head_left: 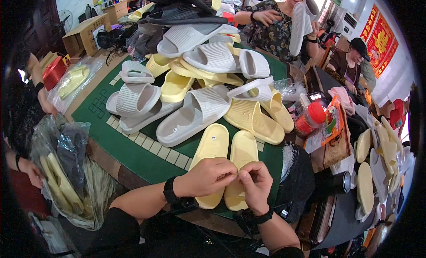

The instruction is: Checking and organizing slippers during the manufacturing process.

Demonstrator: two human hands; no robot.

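A pair of pale yellow slide sandals lies side by side at the near edge of the green table mat (120, 153), toes pointing away from me. Above the left sandal (213, 140) is my left hand (206, 174), its fingertips pinched together. My right hand (256, 184) is closed in a pinch over the right sandal (243, 147), almost meeting the left fingertips. Whatever the fingers hold, if anything, is too small to make out. Just beyond, a heap of slides includes a grey slide (195, 113) and a yellow slide (255, 120).
Right of the mat stand a red-lidded jar (310, 118) and a dark cup (341, 182); more slides (365, 187) gather beyond them. A plastic bag (66, 187) of yellow slides sits at left, near another person's hand. Across the table, a co-worker holds grey slides (301, 27).
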